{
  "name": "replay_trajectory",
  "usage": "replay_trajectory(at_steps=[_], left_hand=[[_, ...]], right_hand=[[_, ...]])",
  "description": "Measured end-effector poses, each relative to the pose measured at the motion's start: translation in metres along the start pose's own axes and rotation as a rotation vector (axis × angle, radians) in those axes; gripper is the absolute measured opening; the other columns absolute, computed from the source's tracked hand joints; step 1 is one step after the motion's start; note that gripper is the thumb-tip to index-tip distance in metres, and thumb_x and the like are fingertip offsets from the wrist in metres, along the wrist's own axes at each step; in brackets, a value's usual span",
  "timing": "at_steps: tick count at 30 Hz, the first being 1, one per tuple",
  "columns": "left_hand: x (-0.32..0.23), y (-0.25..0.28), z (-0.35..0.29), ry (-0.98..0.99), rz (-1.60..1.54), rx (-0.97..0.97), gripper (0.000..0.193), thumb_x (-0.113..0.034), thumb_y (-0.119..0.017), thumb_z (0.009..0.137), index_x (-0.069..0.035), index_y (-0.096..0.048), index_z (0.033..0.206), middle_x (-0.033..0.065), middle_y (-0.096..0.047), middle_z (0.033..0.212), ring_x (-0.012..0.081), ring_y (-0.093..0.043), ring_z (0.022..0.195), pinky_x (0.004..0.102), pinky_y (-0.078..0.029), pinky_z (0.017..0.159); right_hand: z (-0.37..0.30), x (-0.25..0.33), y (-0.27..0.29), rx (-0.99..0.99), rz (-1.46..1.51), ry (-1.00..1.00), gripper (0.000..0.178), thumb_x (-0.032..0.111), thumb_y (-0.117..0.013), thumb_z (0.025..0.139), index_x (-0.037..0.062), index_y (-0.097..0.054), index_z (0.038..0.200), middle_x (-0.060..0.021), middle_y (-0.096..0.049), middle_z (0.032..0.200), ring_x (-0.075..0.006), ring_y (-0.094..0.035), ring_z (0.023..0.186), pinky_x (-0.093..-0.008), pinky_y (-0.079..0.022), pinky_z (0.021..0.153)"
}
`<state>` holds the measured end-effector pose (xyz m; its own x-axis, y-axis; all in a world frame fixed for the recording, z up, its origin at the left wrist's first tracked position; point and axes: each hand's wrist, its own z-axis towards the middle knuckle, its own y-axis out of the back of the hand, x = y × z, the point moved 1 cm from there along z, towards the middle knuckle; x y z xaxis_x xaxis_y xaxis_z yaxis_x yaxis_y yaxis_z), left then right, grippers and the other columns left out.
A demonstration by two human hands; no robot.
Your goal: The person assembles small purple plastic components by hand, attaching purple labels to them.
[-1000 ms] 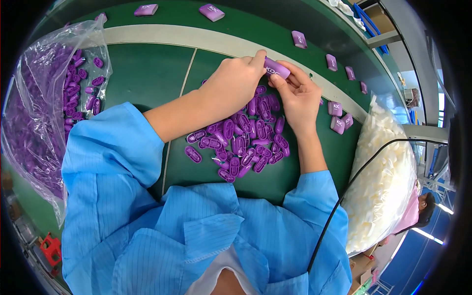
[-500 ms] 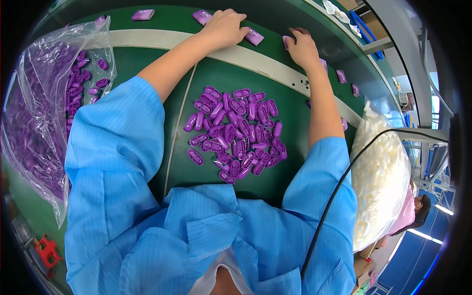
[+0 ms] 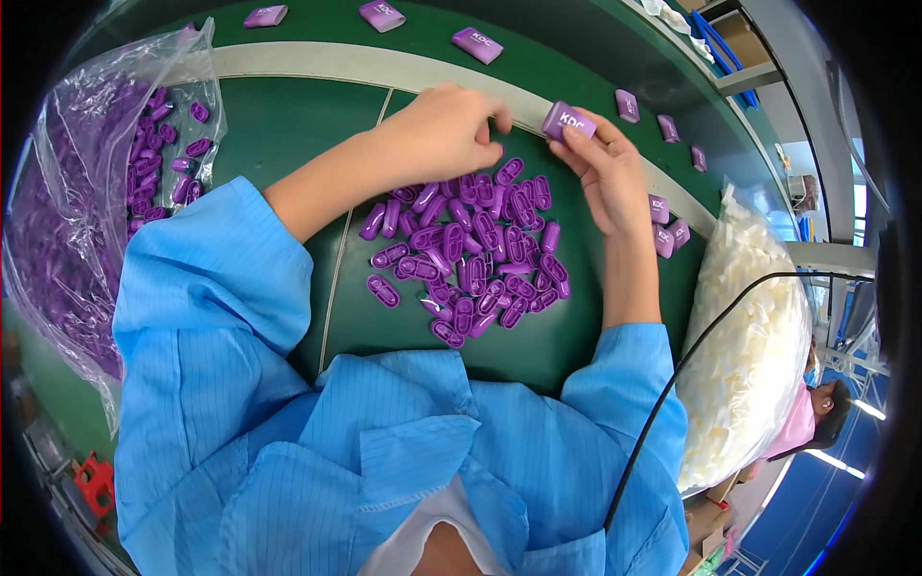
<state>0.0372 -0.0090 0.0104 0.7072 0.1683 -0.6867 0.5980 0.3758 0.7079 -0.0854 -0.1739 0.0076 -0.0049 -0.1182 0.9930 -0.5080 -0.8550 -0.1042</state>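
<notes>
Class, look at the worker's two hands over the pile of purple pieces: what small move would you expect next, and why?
Probably the left hand dips to pinch one loose piece from the purple pile just beneath it. The right hand already holds a purple block at its fingertips, while the left hand's fingers look curled and seem to hold nothing.

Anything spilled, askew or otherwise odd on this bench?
Nothing is damaged. The clear bag at left lies open, with a few purple pieces loose at its mouth on the green mat. The central pile is loose but contained. The right hand holds a purple block.
</notes>
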Motion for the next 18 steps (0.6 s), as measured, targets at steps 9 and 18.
replay_trajectory(at_steps=[9,18], left_hand=[[0.0,-0.024,0.015,0.093,-0.661,-0.115,0.029,-0.006,-0.05,0.087,0.001,-0.053,0.115,0.0087,-0.061,0.094,0.014,-0.062,0.078,0.0236,-0.052,0.073],[0.003,-0.009,0.014,0.119,-0.687,-0.059,0.034,-0.006,-0.064,0.078,0.0,-0.058,0.11,0.013,-0.066,0.087,0.0147,-0.064,0.076,0.0245,-0.052,0.069]], right_hand=[[-0.011,-0.01,-0.015,-0.004,-0.044,0.019,0.028,0.005,-0.061,0.081,-0.0054,-0.053,0.106,-0.0103,-0.061,0.091,-0.0127,-0.06,0.075,-0.0228,-0.051,0.068],[-0.012,-0.012,-0.011,0.074,-0.083,0.044,0.027,0.003,-0.063,0.079,-0.0042,-0.056,0.104,-0.0084,-0.061,0.09,-0.0108,-0.058,0.074,-0.0216,-0.049,0.069]])
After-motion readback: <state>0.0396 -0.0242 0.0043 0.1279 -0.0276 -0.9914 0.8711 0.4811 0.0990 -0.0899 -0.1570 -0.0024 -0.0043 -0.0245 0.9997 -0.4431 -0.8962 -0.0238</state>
